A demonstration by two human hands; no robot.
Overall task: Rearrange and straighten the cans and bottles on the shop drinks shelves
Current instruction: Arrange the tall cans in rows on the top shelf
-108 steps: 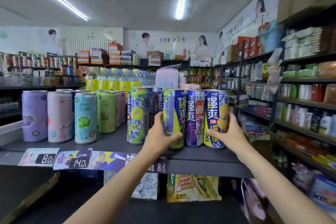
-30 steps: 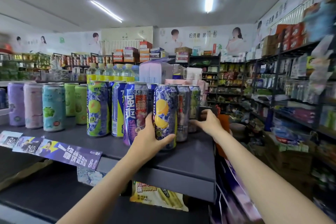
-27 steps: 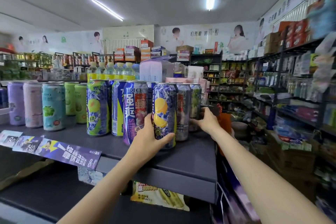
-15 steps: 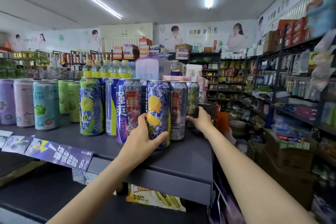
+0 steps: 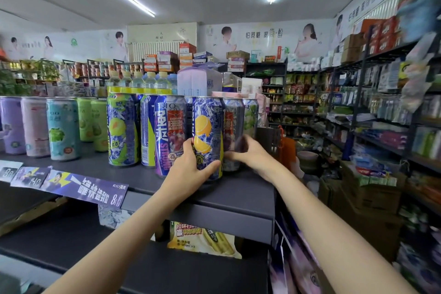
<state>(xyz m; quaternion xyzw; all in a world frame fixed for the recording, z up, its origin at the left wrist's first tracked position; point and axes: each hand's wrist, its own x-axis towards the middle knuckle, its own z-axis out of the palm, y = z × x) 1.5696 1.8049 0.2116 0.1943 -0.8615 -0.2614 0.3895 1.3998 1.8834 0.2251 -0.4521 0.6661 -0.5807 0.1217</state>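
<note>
I have 1 view only, from the head camera, so nothing is shared with a second view. It sits about level with the tops of the cans on the dark top shelf (image 5: 238, 188) and faces forward along the shop, tilted a little downward. The shelf's front edge is close below the lens, and both forearms reach in from the bottom of the frame. Past the shelf, the wide angle takes in the ceiling lights above and the racks to its right.
</note>
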